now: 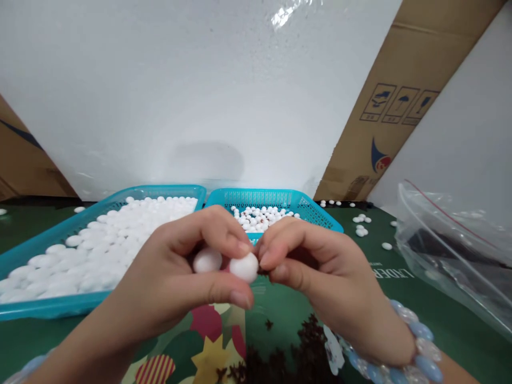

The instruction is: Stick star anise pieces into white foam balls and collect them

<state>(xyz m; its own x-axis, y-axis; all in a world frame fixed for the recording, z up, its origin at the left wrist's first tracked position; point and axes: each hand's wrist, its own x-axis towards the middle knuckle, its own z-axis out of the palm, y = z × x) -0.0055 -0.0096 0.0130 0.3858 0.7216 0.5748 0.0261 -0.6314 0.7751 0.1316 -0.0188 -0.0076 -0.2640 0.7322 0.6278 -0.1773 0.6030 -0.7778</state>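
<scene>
Two white beads are held in the left hand (172, 277): one bead (245, 266) is pinched at the fingertips, between forefinger and thumb, and a second bead (207, 260) is tucked just behind it against the curled fingers. The right hand (320, 277) is closed to a pinch and meets the left at the front bead, its fingertips touching or picking at that bead's right side; whether something small is gripped between them cannot be told. Judged from this, the step in hand is the working of a single bead, something being pulled from it or fitted to it. The next move would call for a steady hold by the left hand and a fine pull or push by the right, with care that the spare bead is not dropped.

Beaded bracelets are worn on both wrists, the right one (404, 346) plainly seen. Dark crumbs (296, 346) are scattered on the green mat (440, 320) below the hands.

Behind the hands two blue baskets stand side by side, rims touching. The larger basket (48, 240), on the left, is nearly filled with plain white beads. The smaller basket (316, 210) holds a thinner layer of smaller white beads, some with dark spots. Loose beads (361, 218) lie on the mat to its right. At the far right a clear plastic bag (452, 250) lies open, with something dark inside.
</scene>
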